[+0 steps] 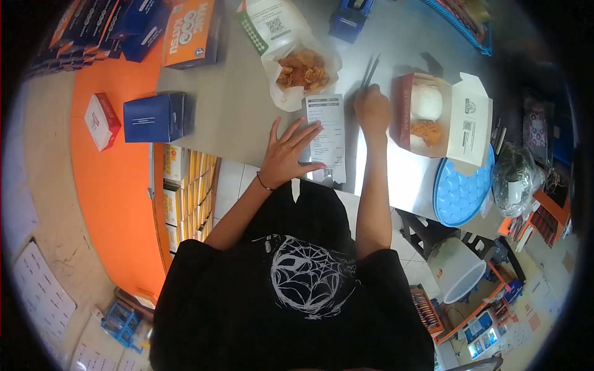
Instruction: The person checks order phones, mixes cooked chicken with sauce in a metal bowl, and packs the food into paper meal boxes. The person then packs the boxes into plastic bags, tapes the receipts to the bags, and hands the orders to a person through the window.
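A long printed receipt (326, 133) lies on the metal counter. My left hand (289, 151) rests with spread fingers on its left edge. Just right of the paper, my right hand (372, 111) is closed around a thin dark pen-like object (371, 70) that points away from me. Beyond the receipt, fried chicken pieces (302, 69) sit on white paper in an open box (271, 28). To the right of my right hand stands an open red and white box (468, 120) with a white wrapped ball (426, 102) and a fried piece (426, 132) inside.
Left of my hands are a blue box (153, 117), a small red and white box (102, 122) and an orange box (189, 34). A dark blue tape dispenser (351, 20) is at the back. A round light-blue tray (463, 191) lies at the right edge.
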`<state>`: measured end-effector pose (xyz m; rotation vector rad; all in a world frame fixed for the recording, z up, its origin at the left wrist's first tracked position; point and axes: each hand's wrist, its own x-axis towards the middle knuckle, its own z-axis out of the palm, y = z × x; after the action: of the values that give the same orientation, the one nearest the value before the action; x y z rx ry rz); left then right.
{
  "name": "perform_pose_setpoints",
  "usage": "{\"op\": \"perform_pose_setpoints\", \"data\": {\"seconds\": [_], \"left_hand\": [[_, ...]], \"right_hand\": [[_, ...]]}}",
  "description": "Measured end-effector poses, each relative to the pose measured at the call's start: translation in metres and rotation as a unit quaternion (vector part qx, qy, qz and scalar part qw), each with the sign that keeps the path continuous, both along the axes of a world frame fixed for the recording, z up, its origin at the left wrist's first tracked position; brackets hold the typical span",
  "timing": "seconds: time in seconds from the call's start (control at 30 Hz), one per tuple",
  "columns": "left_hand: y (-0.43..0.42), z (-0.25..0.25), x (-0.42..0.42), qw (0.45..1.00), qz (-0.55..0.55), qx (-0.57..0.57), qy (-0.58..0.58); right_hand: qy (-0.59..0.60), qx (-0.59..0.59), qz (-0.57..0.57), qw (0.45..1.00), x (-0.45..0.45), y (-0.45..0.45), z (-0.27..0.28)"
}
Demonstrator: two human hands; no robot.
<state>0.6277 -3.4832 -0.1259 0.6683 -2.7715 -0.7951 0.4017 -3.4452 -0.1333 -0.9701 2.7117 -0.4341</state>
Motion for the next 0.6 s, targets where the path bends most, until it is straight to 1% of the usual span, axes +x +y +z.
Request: {"op": "perform_pose_setpoints", "data": {"seconds": [0.03,0.1,0.13,0.17,0.2,0.23,0.27,0.37,0.43,0.47,0.53,0.57,0.6], "left_hand": [[0.0,0.001,0.001,1.0,0.0,0.001,-0.002],[-0.001,0.001,-0.001,1.0,-0.003,0.008,-0.02],[-0.001,0.001,-0.002,1.0,-0.001,0.01,-0.022],[0.0,0.001,-0.002,1.0,-0.001,0.012,-0.028],[0.0,0.001,-0.002,0.999,-0.001,0.014,-0.034],[-0.001,0.002,-0.004,0.999,0.003,0.015,-0.034],[-0.002,0.002,-0.005,0.999,0.0,0.015,-0.034],[-0.002,0.003,-0.009,0.999,0.003,0.019,-0.037],[-0.002,0.003,-0.011,0.999,0.005,0.021,-0.036],[-0.001,0.002,-0.012,0.999,0.007,0.018,-0.033],[-0.001,0.002,-0.013,0.999,0.012,0.018,-0.033],[-0.002,0.002,-0.013,0.999,0.011,0.017,-0.037],[-0.002,0.003,-0.013,0.999,0.009,0.015,-0.041]], "right_hand": [[-0.032,-0.013,0.025,0.999,0.005,0.007,0.011],[-0.091,-0.14,0.027,0.986,0.021,0.035,0.033],[-0.198,-0.172,-0.005,0.965,0.031,0.049,0.051],[-0.303,-0.2,-0.038,0.931,0.042,0.063,0.069],[-0.444,-0.278,-0.064,0.849,0.049,0.076,0.078],[-0.484,-0.304,-0.087,0.816,0.057,0.091,0.082],[-0.478,-0.29,-0.084,0.825,0.061,0.099,0.088],[-0.496,-0.262,-0.086,0.824,0.07,0.115,0.089],[-0.498,-0.352,-0.111,0.785,0.078,0.12,0.077],[-0.5,-0.35,-0.11,0.785,0.077,0.122,0.068],[-0.573,-0.33,-0.123,0.74,0.073,0.12,0.049],[-0.571,-0.333,-0.151,0.735,0.077,0.111,0.051],[-0.574,-0.331,-0.152,0.733,0.081,0.107,0.046]]}}
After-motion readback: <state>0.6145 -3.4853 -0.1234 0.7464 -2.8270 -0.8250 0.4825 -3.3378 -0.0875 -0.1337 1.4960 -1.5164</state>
